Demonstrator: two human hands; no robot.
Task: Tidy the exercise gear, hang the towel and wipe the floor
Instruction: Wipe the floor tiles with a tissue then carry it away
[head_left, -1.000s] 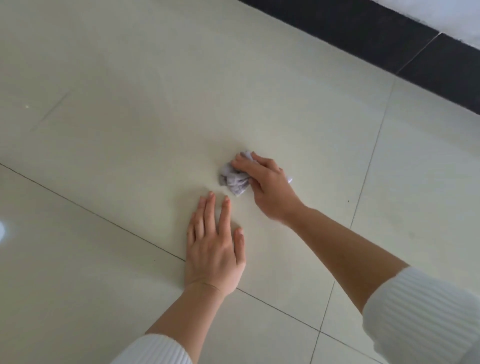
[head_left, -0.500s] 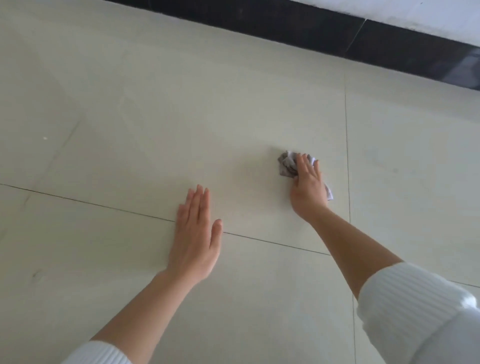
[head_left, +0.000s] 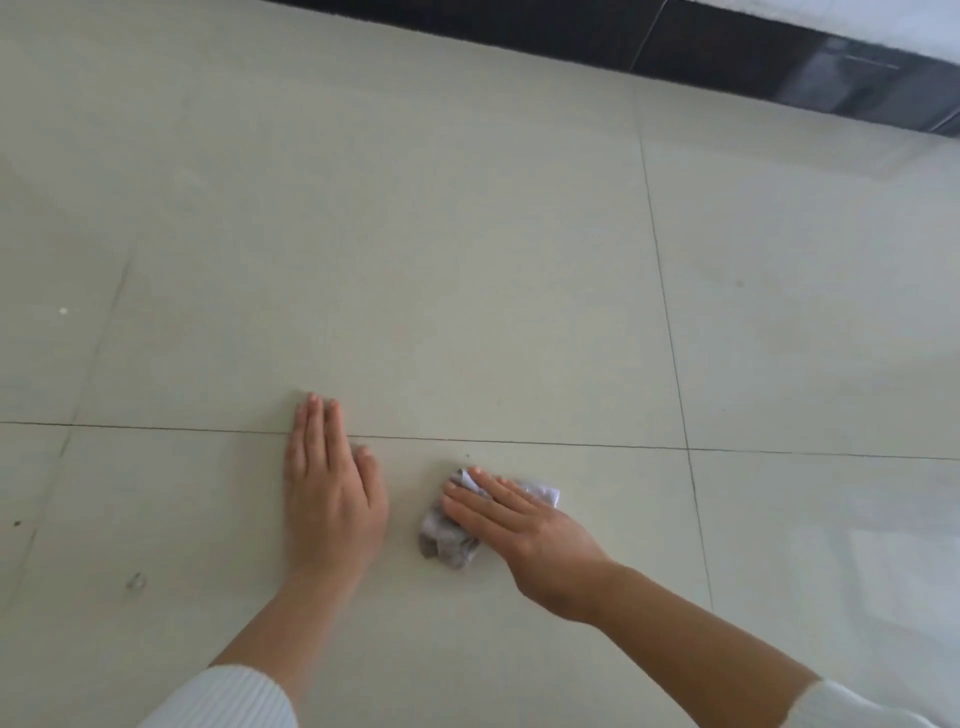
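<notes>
**Two hands on a pale tiled floor, one pressing a crumpled cloth**

From my remote feed I look down at a floor (head_left: 467, 260) of large cream tiles. At the lower left, a white ribbed sleeve (head_left: 228, 699) leads up a bare forearm to the left hand (head_left: 332, 499). It lies flat, palm down, with its fingers straight and together. It holds nothing, and its fingertips cross a thin grout line (head_left: 571, 444) that runs across the view.

Just to its right, not touching it, sits a small grey cloth (head_left: 447, 543), bunched up on the tile below that line. The right hand (head_left: 519, 525) rests on top, fingers nearly straight, pressing it down (I cannot see the thumb). A dark skirting strip (head_left: 675, 47) runs along the top right edge.
</notes>
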